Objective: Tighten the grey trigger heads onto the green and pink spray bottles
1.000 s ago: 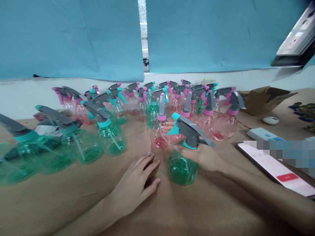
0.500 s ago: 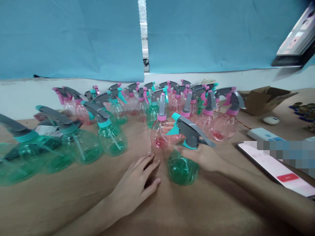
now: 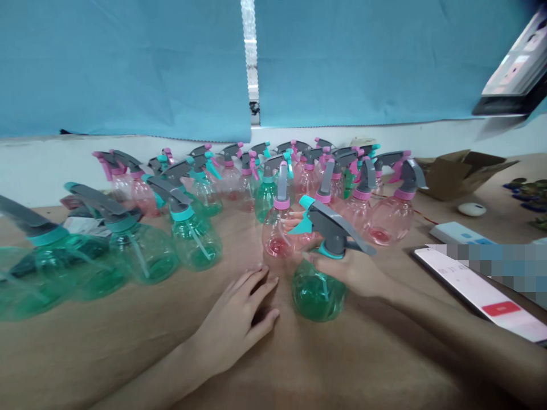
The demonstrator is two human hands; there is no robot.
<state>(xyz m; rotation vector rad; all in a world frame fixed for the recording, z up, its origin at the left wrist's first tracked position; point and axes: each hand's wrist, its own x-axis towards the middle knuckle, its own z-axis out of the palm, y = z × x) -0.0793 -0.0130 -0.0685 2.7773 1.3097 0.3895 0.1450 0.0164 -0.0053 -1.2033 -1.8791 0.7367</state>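
My right hand (image 3: 348, 270) is closed around the neck of a green spray bottle (image 3: 318, 291) with a grey head and turquoise trigger. The bottle stands slightly tilted, and its nozzle points to the left. Some of my fingers show behind the trigger. Flat on the table lies my left hand (image 3: 239, 310), fingers spread and empty, a little left of that bottle. Just beyond my hands is a pink spray bottle (image 3: 277, 236) with a pink collar. Green spray bottles, among them a near one (image 3: 197, 242), stand in a row on the left.
Several more pink and green spray bottles crowd the back of the brown table (image 3: 273, 376). To the right are a phone (image 3: 482, 290), a white power strip (image 3: 461, 233), a white mouse (image 3: 472, 209) and an open cardboard box (image 3: 453, 173). A blue cloth (image 3: 128, 68) hangs behind.
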